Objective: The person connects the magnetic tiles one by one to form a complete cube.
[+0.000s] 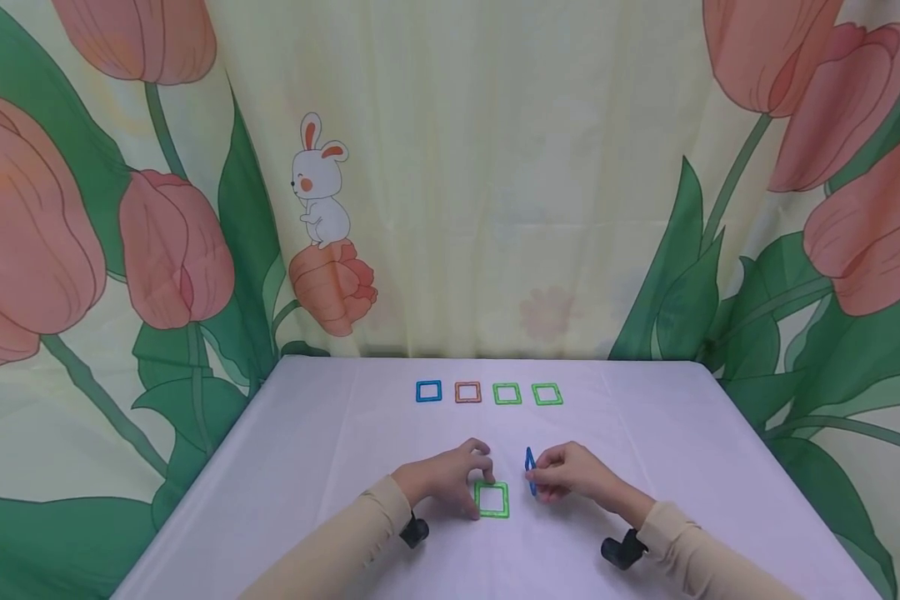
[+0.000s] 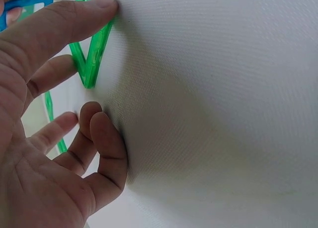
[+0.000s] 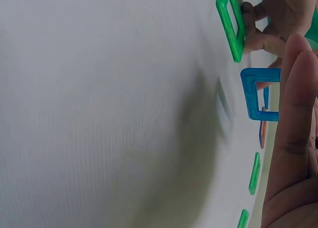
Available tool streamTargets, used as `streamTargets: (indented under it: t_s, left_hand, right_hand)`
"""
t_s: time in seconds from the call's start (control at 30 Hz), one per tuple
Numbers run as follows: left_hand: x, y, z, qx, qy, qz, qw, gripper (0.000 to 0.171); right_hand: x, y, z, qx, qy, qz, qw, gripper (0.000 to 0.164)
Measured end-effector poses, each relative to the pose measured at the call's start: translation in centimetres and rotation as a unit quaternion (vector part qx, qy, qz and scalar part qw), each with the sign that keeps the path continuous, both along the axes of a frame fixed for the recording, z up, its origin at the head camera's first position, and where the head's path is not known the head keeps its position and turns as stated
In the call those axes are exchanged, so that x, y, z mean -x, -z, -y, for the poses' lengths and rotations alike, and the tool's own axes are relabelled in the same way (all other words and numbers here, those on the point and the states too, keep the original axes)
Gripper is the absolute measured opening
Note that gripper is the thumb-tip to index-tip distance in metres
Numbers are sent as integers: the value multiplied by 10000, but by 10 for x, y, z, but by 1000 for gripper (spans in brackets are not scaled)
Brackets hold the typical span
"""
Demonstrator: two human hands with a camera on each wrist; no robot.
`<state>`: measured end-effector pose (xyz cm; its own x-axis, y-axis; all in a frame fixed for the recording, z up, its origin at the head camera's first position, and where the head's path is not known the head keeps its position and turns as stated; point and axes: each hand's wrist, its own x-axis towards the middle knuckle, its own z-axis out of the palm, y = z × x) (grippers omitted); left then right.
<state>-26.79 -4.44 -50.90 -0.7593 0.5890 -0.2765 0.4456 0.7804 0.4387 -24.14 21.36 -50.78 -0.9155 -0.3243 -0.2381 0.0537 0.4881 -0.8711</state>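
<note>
A green square frame, like a magnetic building tile, lies flat on the white table. My left hand holds its left side, thumb at the near corner and fingers at the far corner. In the left wrist view, the thumb crosses part of the green frame, and the other fingers curl beside it. Just to the right, my right hand pinches a blue square frame between thumb and fingers. That frame stands upright, edge-on to the head view and apart from the green one; fingers hide part of it in the right wrist view.
Farther back on the table lies a row of square frames: a blue one, an orange one and two green ones. A tulip-print curtain hangs behind the table. Black wrist cameras sit under both forearms.
</note>
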Motion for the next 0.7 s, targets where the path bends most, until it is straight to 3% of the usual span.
streamTargets:
  t_s: [0.37, 0.7]
  left_hand:
    - [2, 5, -1, -3, 21, -19, 10000, 41]
    - [2, 2, 0, 32, 69, -7, 10000, 40]
  right_hand:
    - [-3, 3, 7, 180, -87, 180, 9996, 23]
    - [-6, 6, 13, 492, -221, 318, 9980, 21]
